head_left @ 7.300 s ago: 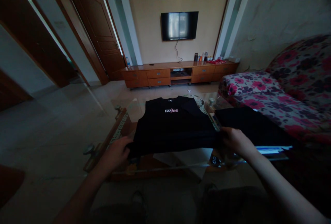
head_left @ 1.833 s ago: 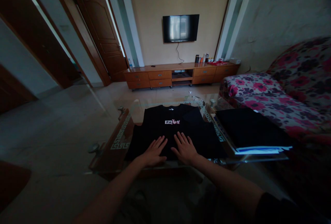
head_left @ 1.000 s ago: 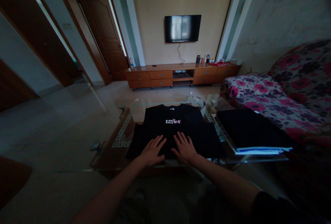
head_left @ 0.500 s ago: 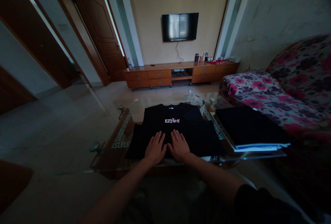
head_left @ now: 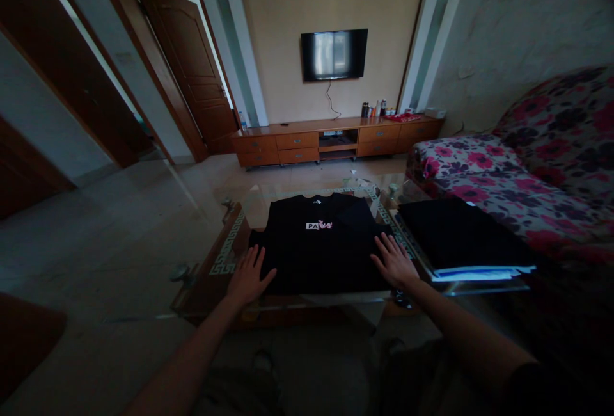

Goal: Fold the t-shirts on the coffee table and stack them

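A black T-shirt (head_left: 319, 259) with a white and pink chest print lies spread on the glass coffee table (head_left: 225, 246), its collar toward the television. My left hand (head_left: 249, 275) rests at the shirt's left side, palm down with fingers apart. On the opposite side, my right hand (head_left: 394, 259) lies flat near the shirt's right sleeve, fingers spread. Neither hand grips anything.
A stack of folded dark and light clothes (head_left: 463, 237) sits at the table's right end. Beyond it stands a flowered sofa (head_left: 480, 160). A low wooden cabinet (head_left: 297, 141) runs under a wall television (head_left: 334, 54).
Both my hands have moved apart from the middle of the shirt, the left one leftward and the right one rightward, to its two sides. The shirt's lower outer parts look narrower.
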`<state>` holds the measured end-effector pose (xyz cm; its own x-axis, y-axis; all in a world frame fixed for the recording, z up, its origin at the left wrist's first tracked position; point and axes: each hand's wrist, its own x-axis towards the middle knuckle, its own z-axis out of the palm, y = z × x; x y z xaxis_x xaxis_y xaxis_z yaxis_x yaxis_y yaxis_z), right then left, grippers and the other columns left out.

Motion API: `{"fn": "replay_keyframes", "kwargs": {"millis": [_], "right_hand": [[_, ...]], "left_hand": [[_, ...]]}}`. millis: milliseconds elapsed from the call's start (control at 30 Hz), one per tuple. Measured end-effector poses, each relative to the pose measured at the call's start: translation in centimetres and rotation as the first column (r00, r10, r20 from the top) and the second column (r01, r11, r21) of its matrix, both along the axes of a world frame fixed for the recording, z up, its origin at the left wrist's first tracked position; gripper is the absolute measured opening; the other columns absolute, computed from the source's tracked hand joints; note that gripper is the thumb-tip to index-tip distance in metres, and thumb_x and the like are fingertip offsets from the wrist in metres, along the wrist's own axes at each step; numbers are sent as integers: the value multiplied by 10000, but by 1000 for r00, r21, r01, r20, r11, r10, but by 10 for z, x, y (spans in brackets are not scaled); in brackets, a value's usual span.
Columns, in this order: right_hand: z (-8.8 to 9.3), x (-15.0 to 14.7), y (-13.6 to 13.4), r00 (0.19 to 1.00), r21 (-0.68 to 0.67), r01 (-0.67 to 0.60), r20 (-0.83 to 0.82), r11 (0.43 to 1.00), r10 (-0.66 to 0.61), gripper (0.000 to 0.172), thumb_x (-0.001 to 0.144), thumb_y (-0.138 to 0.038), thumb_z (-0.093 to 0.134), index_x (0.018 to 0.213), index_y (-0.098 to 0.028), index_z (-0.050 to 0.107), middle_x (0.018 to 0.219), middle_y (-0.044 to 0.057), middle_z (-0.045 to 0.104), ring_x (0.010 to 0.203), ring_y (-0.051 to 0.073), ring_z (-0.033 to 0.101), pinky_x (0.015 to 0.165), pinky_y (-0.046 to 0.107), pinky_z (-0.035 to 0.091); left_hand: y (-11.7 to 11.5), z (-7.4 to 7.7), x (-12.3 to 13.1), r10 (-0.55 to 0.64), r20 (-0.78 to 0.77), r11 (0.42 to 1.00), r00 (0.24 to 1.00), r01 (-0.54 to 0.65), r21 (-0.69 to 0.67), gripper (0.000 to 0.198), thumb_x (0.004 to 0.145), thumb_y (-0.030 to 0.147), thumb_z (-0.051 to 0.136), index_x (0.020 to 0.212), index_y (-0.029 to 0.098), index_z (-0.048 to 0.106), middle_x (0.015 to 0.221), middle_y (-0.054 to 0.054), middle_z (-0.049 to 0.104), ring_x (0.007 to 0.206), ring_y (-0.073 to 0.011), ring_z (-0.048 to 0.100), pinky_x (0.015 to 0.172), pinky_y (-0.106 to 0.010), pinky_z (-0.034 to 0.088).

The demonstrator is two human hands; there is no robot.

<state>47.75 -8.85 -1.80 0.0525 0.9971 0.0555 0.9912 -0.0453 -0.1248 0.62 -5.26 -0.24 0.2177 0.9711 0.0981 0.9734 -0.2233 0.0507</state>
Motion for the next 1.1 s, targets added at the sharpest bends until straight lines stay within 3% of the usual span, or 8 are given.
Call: {"fn": "replay_keyframes", "kwargs": {"millis": [233, 333, 467, 600, 700, 833, 967, 1100], "right_hand": [[-12, 5, -14, 1000, -42, -1, 7, 999, 2, 787, 983, -651, 227, 1622, -192, 204, 1686, 80, 72, 1552, 273, 40, 1238, 486, 83], [-11, 7, -26, 1000, -51, -21, 19, 998, 22, 816, 961, -682, 257, 1615, -195, 238, 1683, 90, 100, 1549, 292, 72, 1236, 503, 55], [6, -1, -22, 998, 0, 24, 58, 1000, -24, 780, 972, -645, 255, 1574, -160, 357, 1639, 136, 275, 1523, 324, 191, 1224, 543, -36], [17, -8, 2, 999, 97, 10, 45, 995, -15, 741, 991, -591, 252, 1591, -161, 308, 1676, 111, 163, 1544, 288, 106, 1235, 500, 12], [10, -2, 17, 999, 35, -33, 12, 999, 33, 727, 992, -586, 268, 1603, -191, 278, 1688, 79, 109, 1552, 269, 48, 1238, 465, 80], [-5, 9, 24, 999, -44, -27, -25, 999, 26, 751, 985, -640, 253, 1615, -232, 237, 1693, 64, 77, 1550, 276, 74, 1226, 465, 145], [-8, 9, 28, 999, -60, -11, -34, 998, 9, 750, 982, -649, 257, 1613, -244, 246, 1693, 69, 77, 1545, 288, 106, 1212, 468, 171], [0, 5, 44, 993, -40, 87, -78, 995, -90, 723, 992, -604, 245, 1576, -186, 326, 1666, 138, 187, 1485, 330, 279, 1162, 485, 261]], "left_hand": [[-17, 4, -9, -9, -19, 994, 1000, 7, -105, 923, 898, 765, 304, 1561, 124, 324, 1652, -177, 235, 1529, -328, 204, 1209, -472, 234], [-25, 15, -11, 10, -58, 996, 998, -16, -92, 827, 893, 765, 317, 1474, 198, 475, 1585, -167, 386, 1449, -364, 353, 1149, -530, 297], [-17, 29, 6, 68, -56, 998, 996, -68, 2, 686, 959, 655, 231, 1285, 190, 616, 1367, -194, 582, 1300, -377, 504, 1101, -575, 317], [6, 22, 17, 25, 9, 996, 1000, -26, 85, 626, 980, 564, 264, 1378, 175, 552, 1527, -169, 457, 1439, -331, 370, 1186, -501, 243], [20, 7, 9, 5, 25, 998, 1000, -7, 65, 675, 965, 573, 320, 1504, 180, 429, 1638, -139, 296, 1517, -314, 240, 1225, -478, 186], [28, -10, -8, -1, 41, 1000, 999, 1, 11, 760, 952, 629, 333, 1568, 184, 325, 1667, -147, 207, 1526, -322, 220, 1213, -470, 232], [32, -12, -9, 30, 61, 999, 998, -29, -17, 766, 941, 646, 359, 1570, 210, 323, 1664, -137, 223, 1526, -322, 218, 1204, -474, 250], [51, -1, 2, 169, 87, 985, 982, -166, -38, 679, 983, 563, 310, 1552, 196, 349, 1599, -155, 369, 1472, -314, 346, 1183, -483, 282]]}}
